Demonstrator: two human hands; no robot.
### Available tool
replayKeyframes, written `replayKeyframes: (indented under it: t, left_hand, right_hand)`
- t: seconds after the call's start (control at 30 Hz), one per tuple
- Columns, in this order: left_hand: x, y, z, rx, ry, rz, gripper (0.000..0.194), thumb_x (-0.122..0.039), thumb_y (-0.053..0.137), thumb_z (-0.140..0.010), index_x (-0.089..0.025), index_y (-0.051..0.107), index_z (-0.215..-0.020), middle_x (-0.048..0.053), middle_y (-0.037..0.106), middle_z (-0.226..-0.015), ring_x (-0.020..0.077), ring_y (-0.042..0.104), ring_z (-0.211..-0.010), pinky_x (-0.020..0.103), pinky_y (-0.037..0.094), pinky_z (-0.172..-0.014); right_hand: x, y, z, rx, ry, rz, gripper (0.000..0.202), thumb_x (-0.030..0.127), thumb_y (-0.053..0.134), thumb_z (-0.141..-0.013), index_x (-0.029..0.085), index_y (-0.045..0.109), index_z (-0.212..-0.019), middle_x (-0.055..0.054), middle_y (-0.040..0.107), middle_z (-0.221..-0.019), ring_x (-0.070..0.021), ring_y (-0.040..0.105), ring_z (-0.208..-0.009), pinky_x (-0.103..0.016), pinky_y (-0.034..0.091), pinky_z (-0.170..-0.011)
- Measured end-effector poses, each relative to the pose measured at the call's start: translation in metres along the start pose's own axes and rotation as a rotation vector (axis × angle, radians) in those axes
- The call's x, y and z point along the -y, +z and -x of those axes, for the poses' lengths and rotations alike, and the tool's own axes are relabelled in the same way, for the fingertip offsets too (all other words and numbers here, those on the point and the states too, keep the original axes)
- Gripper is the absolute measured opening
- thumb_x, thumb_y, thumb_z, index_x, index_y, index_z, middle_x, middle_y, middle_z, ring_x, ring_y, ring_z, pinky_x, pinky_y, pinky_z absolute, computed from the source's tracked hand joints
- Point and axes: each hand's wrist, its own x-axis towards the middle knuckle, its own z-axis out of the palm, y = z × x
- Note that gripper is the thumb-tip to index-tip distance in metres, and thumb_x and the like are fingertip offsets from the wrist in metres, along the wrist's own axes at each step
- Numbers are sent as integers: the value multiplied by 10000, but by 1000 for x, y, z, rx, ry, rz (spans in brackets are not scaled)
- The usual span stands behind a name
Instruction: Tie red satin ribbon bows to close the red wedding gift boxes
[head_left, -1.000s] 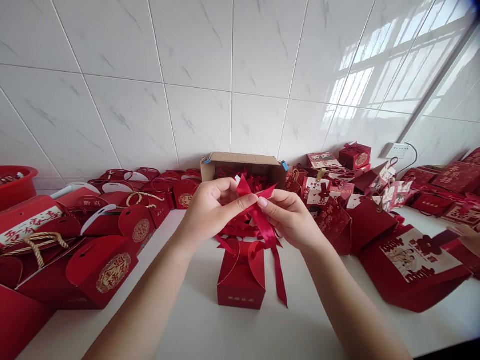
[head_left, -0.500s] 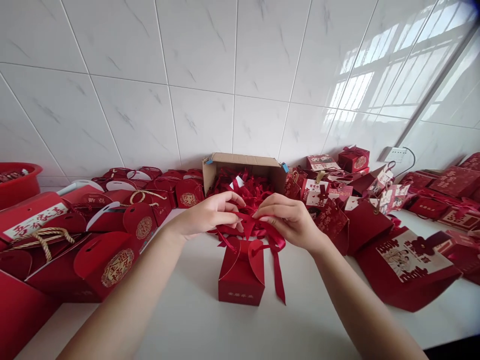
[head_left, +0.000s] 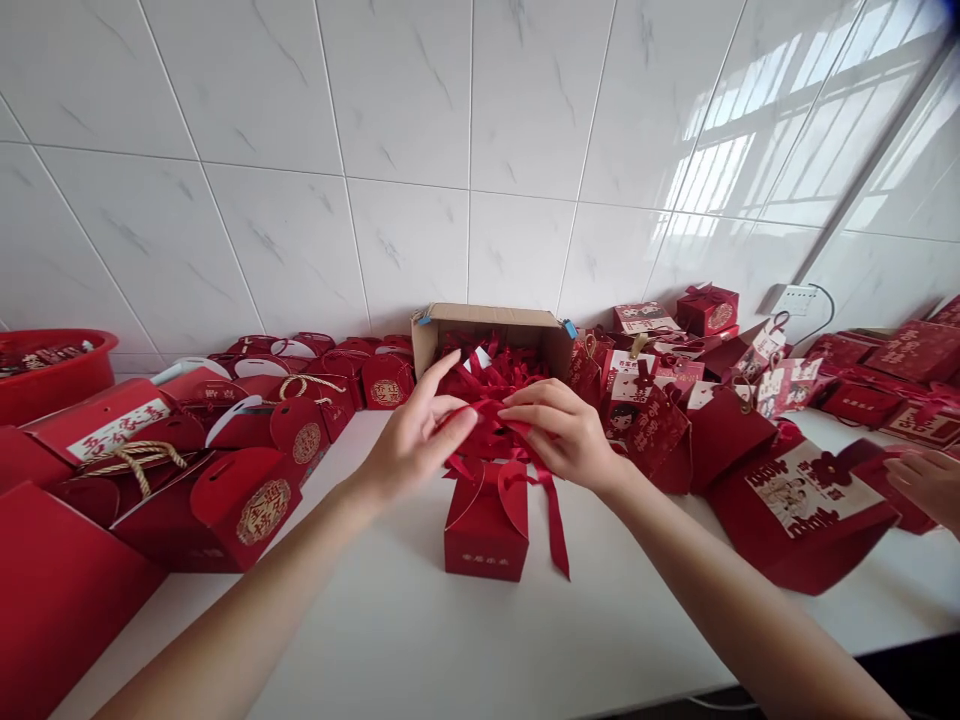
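Note:
A small red gift box [head_left: 487,535] stands upright on the white table [head_left: 420,640], its curved flaps closed together at the top. Red ribbon [head_left: 556,530] runs through the top, one tail hanging down at its right side. Just above the box, my left hand [head_left: 420,435] pinches the ribbon between thumb and curled fingers, with the index finger raised. My right hand [head_left: 562,425] grips the ribbon close beside it, fingertips pressed together. The ribbon between the fingertips is partly hidden.
Behind my hands, a cardboard box [head_left: 491,316] holds a heap of red ribbons. Red gift boxes [head_left: 247,510] crowd the left, near a red basin [head_left: 67,375]. More boxes [head_left: 810,510] fill the right, where another person's hand [head_left: 926,485] reaches in.
My left hand's index finger has lifted and its palm has turned. My right hand stays at the ribbon. Another person's hand has appeared at the right edge. The view has shifted slightly.

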Motion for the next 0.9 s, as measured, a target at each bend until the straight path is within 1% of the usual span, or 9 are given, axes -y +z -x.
replayKeyframes:
  t: [0.07, 0.13, 0.23, 0.3, 0.4, 0.47, 0.53, 0.73, 0.9]
  left_hand:
    - [7, -2, 6, -46, 241, -361, 702, -315, 568, -884, -241, 208, -1483, 101, 665, -1145, 224, 643, -1010, 369, 514, -883]
    - [16, -8, 11, -91, 461, -615, 675, -227, 561, -884, -255, 236, -1475, 111, 608, -1255, 235, 606, -1098, 382, 483, -963]
    - [26, -23, 19, -204, 609, -843, 650, -149, 548, -877, -258, 278, -1458, 103, 624, -1203, 244, 608, -1081, 393, 476, -984]
    - [28, -33, 25, -263, 608, -970, 567, -142, 559, -867, -239, 388, -1399, 97, 649, -1082, 245, 621, -1012, 390, 489, -956]
    - [27, -44, 32, -260, 574, -1088, 273, -158, 556, -867, -215, 612, -1128, 77, 626, -897, 222, 616, -866, 361, 515, -859]
    - [28, -48, 37, -253, 558, -1112, 116, -177, 556, -865, -214, 657, -910, 59, 590, -803, 207, 591, -786, 342, 514, -786]
    - [31, -50, 41, -272, 542, -1110, 104, -193, 564, -857, -215, 640, -791, 50, 570, -757, 201, 566, -742, 337, 497, -740]
    - [54, -56, 54, -333, 477, -1100, 78, -184, 578, -851, -211, 613, -787, 43, 587, -790, 193, 580, -756, 342, 478, -775]
    - [67, -60, 64, -298, 433, -1119, 91, -172, 561, -858, -200, 611, -788, 50, 604, -786, 196, 581, -737, 342, 474, -745]
  right_hand:
    - [7, 5, 9, -137, 213, -161, 195, 180, 546, -901, 238, 698, -1008, -85, 638, -1033, -203, 607, -989, -380, 514, -865]
    - [17, 7, 23, -249, 418, -312, 147, 220, 577, -896, 243, 713, -948, -74, 625, -1037, -203, 599, -1014, -372, 497, -887]
    - [31, 3, 48, -321, 625, -464, 131, 280, 584, -900, 245, 710, -901, -62, 622, -1022, -205, 587, -1015, -360, 485, -882]
    - [37, -2, 66, -326, 721, -514, 157, 318, 558, -915, 245, 697, -922, -67, 625, -1043, -210, 577, -1010, -344, 489, -836]
    - [41, -10, 90, -334, 829, -547, 197, 366, 525, -927, 248, 680, -961, -76, 628, -1087, -211, 570, -971, -328, 489, -761]
    - [43, -15, 102, -332, 875, -541, 213, 392, 528, -919, 244, 678, -947, -79, 632, -1089, -211, 569, -934, -328, 489, -739]
    - [45, -20, 110, -325, 913, -521, 223, 409, 539, -908, 238, 681, -927, -79, 640, -1073, -212, 571, -908, -328, 493, -730]
    - [50, -31, 126, -264, 976, -452, 235, 419, 565, -888, 242, 703, -961, -84, 645, -1043, -216, 559, -886, -327, 493, -715]
    - [50, -37, 144, -255, 1065, -363, 260, 455, 581, -866, 263, 714, -981, -74, 661, -1018, -235, 573, -903, -333, 505, -720]
